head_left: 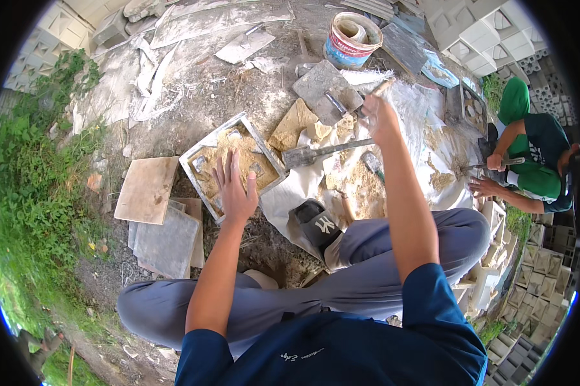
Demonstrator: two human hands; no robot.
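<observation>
My left hand (236, 193) is open, fingers spread, over a square light-coloured frame (271, 154) on the ground. Crumbly yellowish sandy material (232, 140) fills much of that frame, with grey pieces showing in it; my palm hides part of it. Slightly blurred, my right hand (381, 120) is closed around a flat-bladed tool (299, 157) with a wooden handle end poking out above the fist. The blade points left, its tip at the frame's right corner. Beyond the frame sit a yellowish sandy slab (292, 125) and a grey square plate with a handle (327, 92).
Stacked square boards (165, 235) lie left of the frame. A white sheet (303, 188) carries loose sandy material (361, 186) and a black cap (317, 225). A bucket (351, 44) stands far back. At right, another person (538, 145) crouches near patterned blocks (534, 276).
</observation>
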